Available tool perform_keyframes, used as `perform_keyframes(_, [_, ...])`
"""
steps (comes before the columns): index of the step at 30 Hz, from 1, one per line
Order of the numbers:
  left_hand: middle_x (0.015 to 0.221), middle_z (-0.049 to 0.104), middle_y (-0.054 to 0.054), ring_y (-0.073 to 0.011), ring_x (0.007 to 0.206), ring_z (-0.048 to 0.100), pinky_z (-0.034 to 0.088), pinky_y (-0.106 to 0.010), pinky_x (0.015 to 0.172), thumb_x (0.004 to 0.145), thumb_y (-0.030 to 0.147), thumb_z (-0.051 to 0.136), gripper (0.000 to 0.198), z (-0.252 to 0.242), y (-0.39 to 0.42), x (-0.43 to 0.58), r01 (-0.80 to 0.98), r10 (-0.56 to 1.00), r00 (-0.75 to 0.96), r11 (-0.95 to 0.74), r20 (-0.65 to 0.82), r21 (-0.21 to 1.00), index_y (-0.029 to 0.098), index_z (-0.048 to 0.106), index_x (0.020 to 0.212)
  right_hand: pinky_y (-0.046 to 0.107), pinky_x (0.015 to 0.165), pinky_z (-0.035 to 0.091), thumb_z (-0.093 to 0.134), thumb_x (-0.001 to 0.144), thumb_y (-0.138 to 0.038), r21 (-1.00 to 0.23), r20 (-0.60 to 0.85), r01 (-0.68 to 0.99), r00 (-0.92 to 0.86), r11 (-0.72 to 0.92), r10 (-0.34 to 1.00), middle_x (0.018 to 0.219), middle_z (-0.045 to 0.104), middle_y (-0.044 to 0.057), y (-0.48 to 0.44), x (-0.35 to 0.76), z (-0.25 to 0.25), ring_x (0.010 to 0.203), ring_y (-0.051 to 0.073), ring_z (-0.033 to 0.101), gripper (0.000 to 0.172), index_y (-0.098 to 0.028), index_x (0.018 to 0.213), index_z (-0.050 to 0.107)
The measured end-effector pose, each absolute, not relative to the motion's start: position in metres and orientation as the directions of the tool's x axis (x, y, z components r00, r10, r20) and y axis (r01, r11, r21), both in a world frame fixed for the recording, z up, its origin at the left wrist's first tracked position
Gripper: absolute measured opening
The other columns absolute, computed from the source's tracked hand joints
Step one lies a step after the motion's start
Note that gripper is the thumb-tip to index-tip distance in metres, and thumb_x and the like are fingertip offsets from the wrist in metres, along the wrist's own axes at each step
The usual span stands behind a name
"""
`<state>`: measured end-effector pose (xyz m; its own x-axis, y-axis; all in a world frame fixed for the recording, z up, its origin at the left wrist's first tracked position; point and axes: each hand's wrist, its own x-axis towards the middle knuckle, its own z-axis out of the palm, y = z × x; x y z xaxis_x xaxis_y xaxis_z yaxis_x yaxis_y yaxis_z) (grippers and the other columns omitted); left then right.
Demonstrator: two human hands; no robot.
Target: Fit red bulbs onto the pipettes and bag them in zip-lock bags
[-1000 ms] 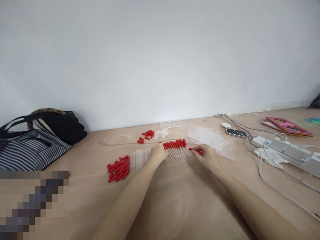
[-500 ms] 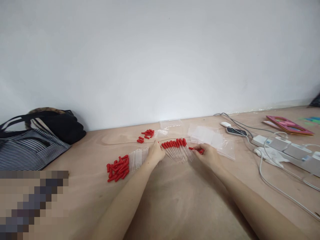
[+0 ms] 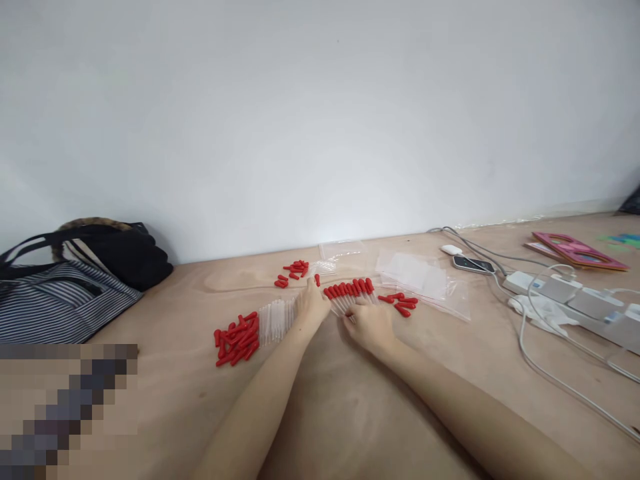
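Note:
My left hand (image 3: 313, 305) is closed, with a red rubber bulb (image 3: 317, 280) showing at its fingertips. Whether a tube is fitted to that bulb is hidden. Just right of it lies a fanned row of glass droppers (image 3: 349, 289) with red bulbs at the far ends. My right hand (image 3: 371, 324) reaches over the near ends of this row, its fingers curled together; what they hold is hidden. Bare clear tubes (image 3: 276, 321) lie side by side left of my left hand, next to a heap of red bulbs (image 3: 237, 339). Several loose red bulbs (image 3: 403, 304) rest right of the row.
More red bulbs (image 3: 295, 268) and thin clear tubes (image 3: 324, 268) lie farther back. Clear plastic bags (image 3: 417, 273) spread behind the row. On the right are a phone-like device (image 3: 473, 265), a power strip (image 3: 583, 303) with cables, and a pink board (image 3: 577, 250). A striped bag (image 3: 60, 290) stands left.
My right hand has left the loose bulbs at the right and moved left to the near ends of the droppers. The bulb at my left fingertips now shows more fully.

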<state>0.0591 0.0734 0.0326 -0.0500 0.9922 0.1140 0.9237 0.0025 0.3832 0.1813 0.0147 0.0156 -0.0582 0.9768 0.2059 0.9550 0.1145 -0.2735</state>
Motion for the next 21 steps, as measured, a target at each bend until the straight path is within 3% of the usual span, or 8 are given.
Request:
perform_keyframes(11, [0.093, 0.063, -0.008, -0.0205, 0.087, 0.059, 0.041, -0.026, 0.069, 0.074, 0.013, 0.048, 0.04, 0.03, 0.07, 0.047, 0.91, 0.991, -0.028, -0.029, 0.132, 0.413, 0.016, 0.039, 0.114, 0.031, 0.061, 0.045, 0.045, 0.076, -0.028, -0.258, 0.092, 0.966, 0.063, -0.038, 0.994, 0.085, 0.066, 0.015, 0.043, 0.15, 0.017, 0.077, 0.026, 0.062, 0.027, -0.013, 0.083, 0.066])
perform_keyframes(21, [0.089, 0.064, -0.014, -0.0247, 0.086, 0.059, 0.042, -0.028, 0.068, 0.072, 0.012, 0.048, 0.018, 0.023, 0.069, 0.057, 0.934, 0.994, 0.052, -0.083, 0.099, 0.347, 0.012, 0.057, 0.088, 0.033, 0.064, 0.045, 0.043, 0.076, -0.035, -0.287, 0.055, 0.952, 0.13, -0.109, 0.99, 0.088, 0.065, 0.019, 0.035, 0.152, 0.02, 0.078, 0.027, 0.063, 0.035, -0.011, 0.086, 0.067])
